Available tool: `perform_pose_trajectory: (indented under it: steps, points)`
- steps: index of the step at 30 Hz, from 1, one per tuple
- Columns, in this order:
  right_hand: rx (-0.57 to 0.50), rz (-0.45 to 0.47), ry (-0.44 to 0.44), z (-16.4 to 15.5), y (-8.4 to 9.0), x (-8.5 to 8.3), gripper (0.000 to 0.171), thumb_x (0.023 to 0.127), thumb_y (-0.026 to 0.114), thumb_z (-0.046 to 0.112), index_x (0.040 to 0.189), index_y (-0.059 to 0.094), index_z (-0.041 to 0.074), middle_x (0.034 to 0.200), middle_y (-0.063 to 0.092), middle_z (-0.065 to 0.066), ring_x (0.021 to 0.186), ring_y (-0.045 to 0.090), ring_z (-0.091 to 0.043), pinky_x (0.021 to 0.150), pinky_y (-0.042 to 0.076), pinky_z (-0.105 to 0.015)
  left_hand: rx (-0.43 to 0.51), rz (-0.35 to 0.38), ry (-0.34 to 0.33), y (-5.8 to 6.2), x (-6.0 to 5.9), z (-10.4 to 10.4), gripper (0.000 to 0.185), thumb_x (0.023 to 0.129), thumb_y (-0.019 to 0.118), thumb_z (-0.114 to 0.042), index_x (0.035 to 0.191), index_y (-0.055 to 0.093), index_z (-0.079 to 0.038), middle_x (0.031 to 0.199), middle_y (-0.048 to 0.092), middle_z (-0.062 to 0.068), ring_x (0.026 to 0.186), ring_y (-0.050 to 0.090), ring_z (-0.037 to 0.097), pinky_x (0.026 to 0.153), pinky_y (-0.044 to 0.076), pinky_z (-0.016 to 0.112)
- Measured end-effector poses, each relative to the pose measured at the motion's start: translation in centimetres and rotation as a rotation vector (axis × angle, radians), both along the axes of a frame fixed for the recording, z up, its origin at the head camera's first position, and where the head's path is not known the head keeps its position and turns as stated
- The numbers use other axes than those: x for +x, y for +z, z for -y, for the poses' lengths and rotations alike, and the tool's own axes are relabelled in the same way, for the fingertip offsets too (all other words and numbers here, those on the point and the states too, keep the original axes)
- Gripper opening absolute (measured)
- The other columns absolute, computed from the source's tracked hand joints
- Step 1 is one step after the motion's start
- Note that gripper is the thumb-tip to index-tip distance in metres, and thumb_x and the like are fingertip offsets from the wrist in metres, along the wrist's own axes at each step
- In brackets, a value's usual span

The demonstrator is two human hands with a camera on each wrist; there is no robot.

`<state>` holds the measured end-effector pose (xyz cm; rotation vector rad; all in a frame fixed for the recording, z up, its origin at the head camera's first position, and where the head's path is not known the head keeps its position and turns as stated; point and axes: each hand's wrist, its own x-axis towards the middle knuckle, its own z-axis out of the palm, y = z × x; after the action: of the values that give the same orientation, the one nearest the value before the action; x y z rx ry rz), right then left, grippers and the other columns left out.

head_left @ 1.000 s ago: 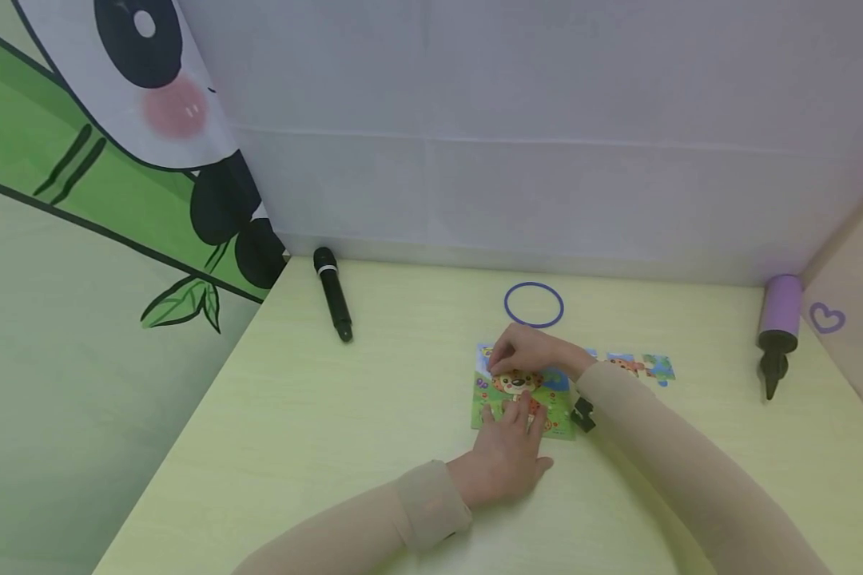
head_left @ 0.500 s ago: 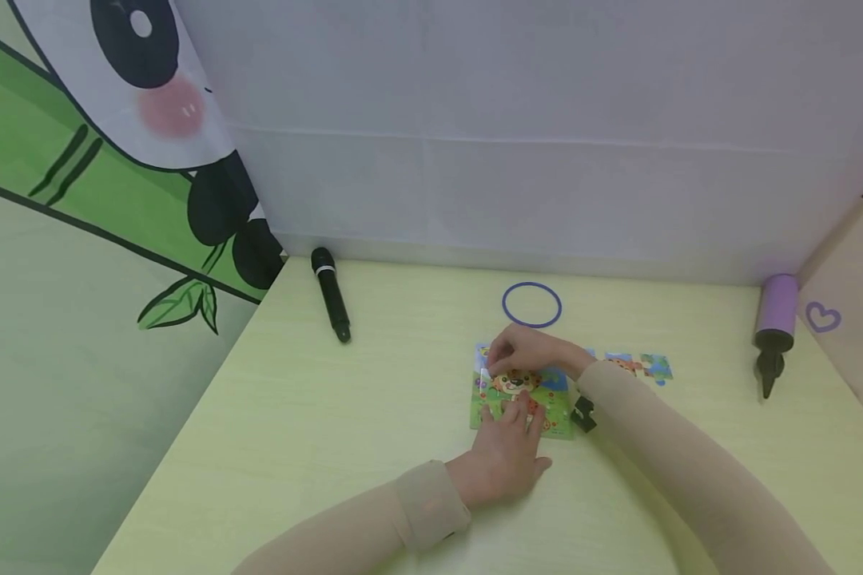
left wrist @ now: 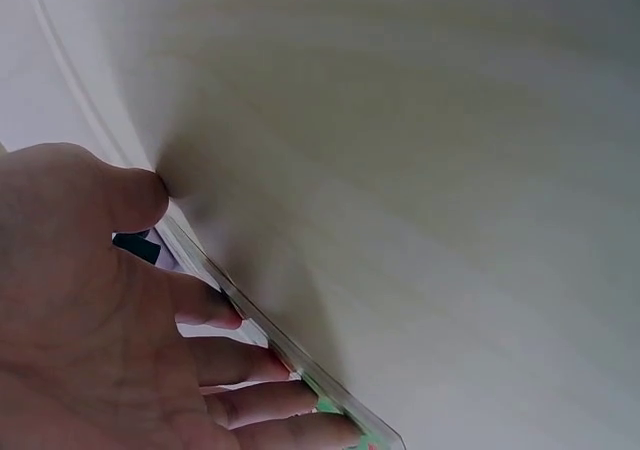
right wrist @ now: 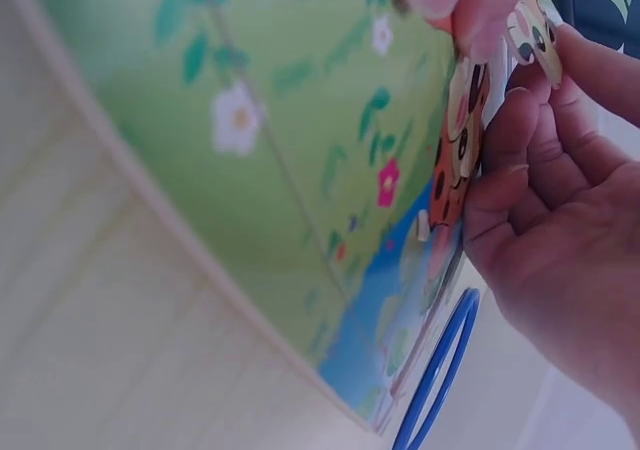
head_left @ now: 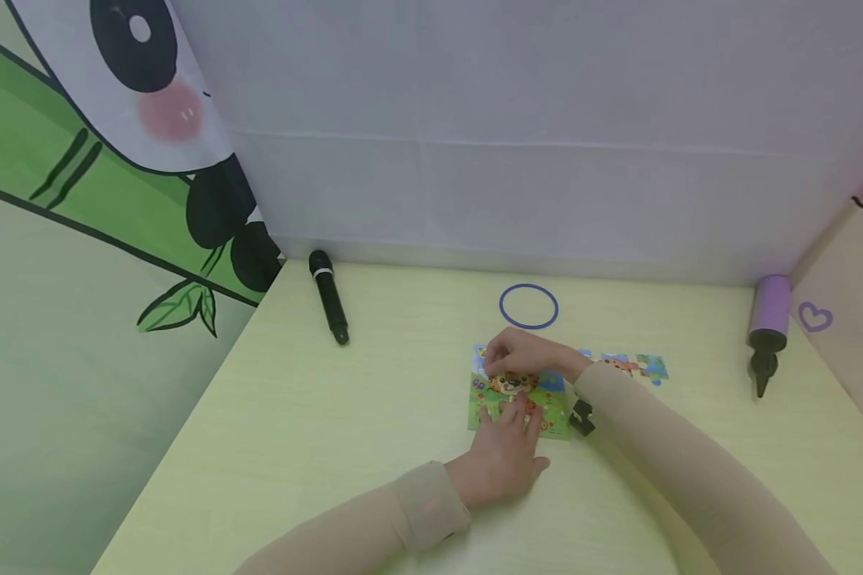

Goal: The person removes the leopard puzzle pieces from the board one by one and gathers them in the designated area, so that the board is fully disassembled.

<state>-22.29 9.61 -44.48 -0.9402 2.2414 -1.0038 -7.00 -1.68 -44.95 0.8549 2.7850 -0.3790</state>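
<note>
A jigsaw puzzle (head_left: 478, 411) with a spotted cartoon animal on green grass lies flat on the table. My left hand (head_left: 502, 461) rests on its lower part, fingers spread and straight. Over the upper left of the puzzle is my right hand (head_left: 523, 351). In the right wrist view its thumb and forefinger pinch a puzzle piece (right wrist: 536, 38) with part of the animal's face, tilted above the picture. Right of the puzzle lies a small black shape (head_left: 582, 417) with a notched edge. More loose puzzle pieces (head_left: 650, 366) lie behind the right forearm, which partly hides them.
A blue ring (head_left: 529, 307) lies behind the puzzle. At the table's back left is a black microphone (head_left: 329, 297), and a purple hand pump (head_left: 769, 319) lies near the right edge. A pale cloth wall (head_left: 489, 192) stands along the back.
Both hands stay nearly in place on and over the puzzle. The whole head view has shifted slightly, so the things on the table appear a little further left.
</note>
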Motion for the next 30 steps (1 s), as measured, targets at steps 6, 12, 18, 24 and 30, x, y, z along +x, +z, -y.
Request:
perform_pose_trajectory:
  steps: [6, 12, 18, 24, 30]
  points:
    - [0.026, -0.007, -0.004, 0.37, 0.5, 0.26, 0.01, 0.092, 0.06, 0.009, 0.087, 0.069, 0.008, 0.076, 0.065, -0.003, 0.061, 0.054, -0.018, 0.059, 0.048, -0.03, 0.011, 0.008, 0.009, -0.06, 0.01, 0.06, 0.072, 0.097, 0.028, -0.06, 0.154, 0.019, -0.018, 0.157, 0.017, 0.008, 0.14, 0.02, 0.023, 0.102, 0.032, 0.052]
    - [0.06, -0.031, -0.003, 0.48, 0.83, 0.59, 0.01, 0.093, 0.059, 0.009, 0.088, 0.068, 0.008, 0.077, 0.065, -0.001, 0.063, 0.056, -0.019, 0.061, 0.049, -0.031, 0.024, -0.002, 0.002, -0.04, 0.02, 0.08, 0.072, 0.097, 0.029, -0.06, 0.154, 0.02, -0.016, 0.156, 0.018, 0.008, 0.139, 0.023, 0.023, 0.102, 0.033, 0.053]
    - [0.055, -0.059, -0.002, 0.28, 0.93, 0.81, 0.009, 0.094, 0.059, 0.012, 0.091, 0.067, 0.008, 0.078, 0.066, 0.0, 0.066, 0.058, -0.02, 0.064, 0.049, -0.032, 0.022, -0.001, 0.001, -0.07, 0.01, -0.01, 0.072, 0.097, 0.029, -0.06, 0.154, 0.021, -0.017, 0.156, 0.019, 0.008, 0.138, 0.023, 0.023, 0.101, 0.033, 0.053]
    - [0.004, -0.083, 0.0, 0.03, 0.47, 0.58, 0.006, 0.092, 0.065, 0.012, 0.092, 0.069, 0.008, 0.079, 0.068, 0.001, 0.068, 0.062, -0.019, 0.064, 0.051, -0.031, 0.023, 0.003, 0.003, -0.08, -0.02, -0.03, 0.072, 0.097, 0.03, -0.06, 0.154, 0.02, -0.017, 0.156, 0.019, 0.008, 0.138, 0.024, 0.023, 0.101, 0.033, 0.053]
    - [-0.006, -0.075, -0.009, -0.03, 0.21, 0.42, 0.009, 0.091, 0.066, 0.013, 0.096, 0.072, 0.008, 0.081, 0.069, 0.003, 0.072, 0.065, -0.017, 0.066, 0.052, -0.031, 0.02, 0.006, 0.007, -0.02, 0.0, -0.09, 0.072, 0.097, 0.03, -0.06, 0.154, 0.02, -0.017, 0.156, 0.019, 0.008, 0.138, 0.024, 0.023, 0.101, 0.033, 0.053]
